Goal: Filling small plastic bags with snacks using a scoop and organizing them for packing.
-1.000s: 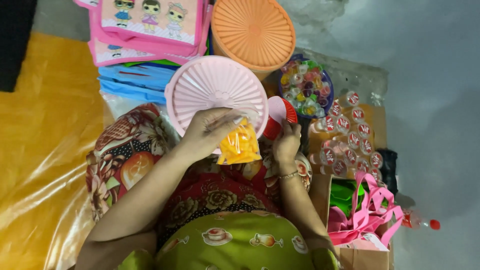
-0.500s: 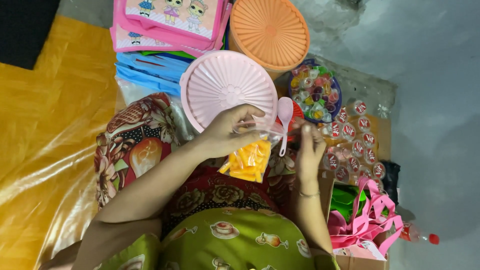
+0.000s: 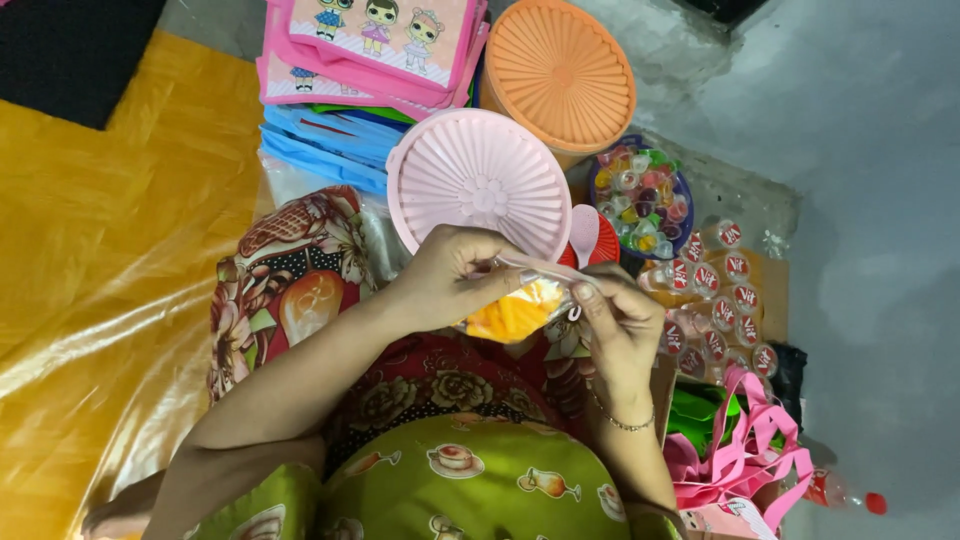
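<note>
Head view looks straight down on a person seated on the floor, with a yellow plastic sheet spread at the far left. Next to it lies a stack of flat pink and blue bags, the top one printed with cartoon dolls. The left hand comes in from the lower left, its fingers closed on the top edge of a small clear plastic bag filled with something orange. That bag hangs over the lap, just in front of a round pink ribbed lid. The right hand meets it from the other side, fingers pinched on the bag's right corner, so both hands grip the same bag. Behind the pink lid sits an orange ribbed lid. Further right are a round tub of coloured jelly cups, a box of small sealed water cups, and a bundle of pink bag handles at the lower right.
</note>
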